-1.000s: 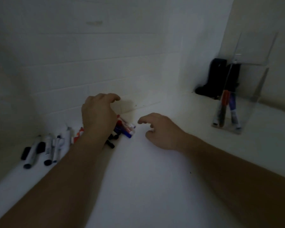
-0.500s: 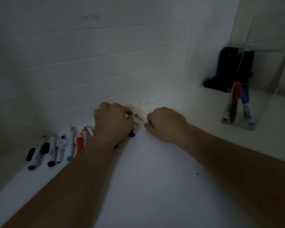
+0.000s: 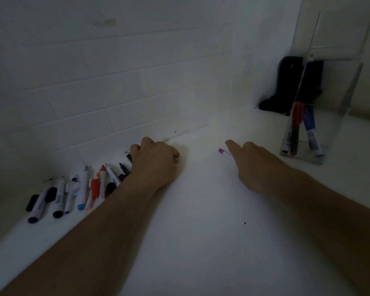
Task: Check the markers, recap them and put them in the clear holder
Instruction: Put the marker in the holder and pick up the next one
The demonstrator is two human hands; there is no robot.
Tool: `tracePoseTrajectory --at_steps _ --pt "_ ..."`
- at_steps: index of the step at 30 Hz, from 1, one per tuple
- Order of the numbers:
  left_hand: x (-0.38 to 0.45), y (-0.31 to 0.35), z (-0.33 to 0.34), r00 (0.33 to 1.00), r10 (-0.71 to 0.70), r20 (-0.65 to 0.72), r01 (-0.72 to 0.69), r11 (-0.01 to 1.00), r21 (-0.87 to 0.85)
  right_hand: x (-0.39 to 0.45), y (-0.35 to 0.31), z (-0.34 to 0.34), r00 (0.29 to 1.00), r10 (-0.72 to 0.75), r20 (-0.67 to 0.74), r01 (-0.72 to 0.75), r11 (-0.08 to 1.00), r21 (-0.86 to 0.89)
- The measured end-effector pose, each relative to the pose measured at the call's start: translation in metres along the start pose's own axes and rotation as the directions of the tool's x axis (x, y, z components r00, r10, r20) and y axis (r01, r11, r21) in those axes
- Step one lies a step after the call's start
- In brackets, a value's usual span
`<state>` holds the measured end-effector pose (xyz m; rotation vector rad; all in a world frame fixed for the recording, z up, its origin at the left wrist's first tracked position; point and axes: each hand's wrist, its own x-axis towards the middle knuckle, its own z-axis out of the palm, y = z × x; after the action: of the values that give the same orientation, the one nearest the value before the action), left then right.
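At the lower left of the frame, a row of markers [image 3: 73, 193] lies side by side on a white counter [image 3: 201, 242] against a tiled wall [image 3: 115, 82], their caps black, blue, orange and white, some tips bare. The person's left hand [image 3: 156, 161], centre frame, rests knuckles-up at the right end of the row, fingers curled under; whether it grips a marker cannot be told. To its right, the right hand [image 3: 254, 161] holds a white marker with a purple end [image 3: 223, 152], which sticks out beyond the extended forefinger. At the right edge stands the clear holder [image 3: 329, 82], upright on the counter, with three markers inside [image 3: 301, 129], one red-bodied, one blue-labelled. A dark object [image 3: 286, 86] sits in the corner behind it.
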<state>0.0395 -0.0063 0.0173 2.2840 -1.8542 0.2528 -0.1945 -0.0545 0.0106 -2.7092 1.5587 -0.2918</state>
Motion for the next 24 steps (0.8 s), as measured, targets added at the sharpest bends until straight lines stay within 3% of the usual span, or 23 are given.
tracePoseTrajectory --at_steps 3,6,12,19,22,24 --pt "-0.002 0.002 0.002 0.998 0.031 -0.06 -0.032 0.999 -0.031 0.004 0.008 0.003 1.0 -0.022 -0.008 0.023 0.988 0.15" --pt "-0.003 0.004 0.002 0.987 0.071 -0.144 -0.086 0.991 -0.107 0.011 0.011 0.009 0.991 -0.007 -0.131 0.049 0.946 0.32" --pt "-0.006 0.007 0.003 0.974 0.002 -0.225 -0.106 0.886 -0.451 0.01 0.001 0.003 0.97 -0.023 -0.24 0.122 0.905 0.408" --pt "-0.015 0.014 -0.008 0.964 0.032 -0.266 -0.192 0.776 -0.601 0.002 -0.007 -0.002 0.924 -0.155 -0.349 0.266 0.918 0.296" --pt "-0.018 0.015 -0.007 0.952 0.079 -0.297 -0.246 0.773 -0.585 -0.002 -0.007 -0.005 0.871 -0.147 -0.469 0.21 0.974 0.083" --pt "-0.018 0.016 -0.007 0.952 0.088 -0.292 -0.25 0.775 -0.581 -0.003 -0.008 -0.006 0.855 -0.141 -0.499 0.19 0.981 0.049"
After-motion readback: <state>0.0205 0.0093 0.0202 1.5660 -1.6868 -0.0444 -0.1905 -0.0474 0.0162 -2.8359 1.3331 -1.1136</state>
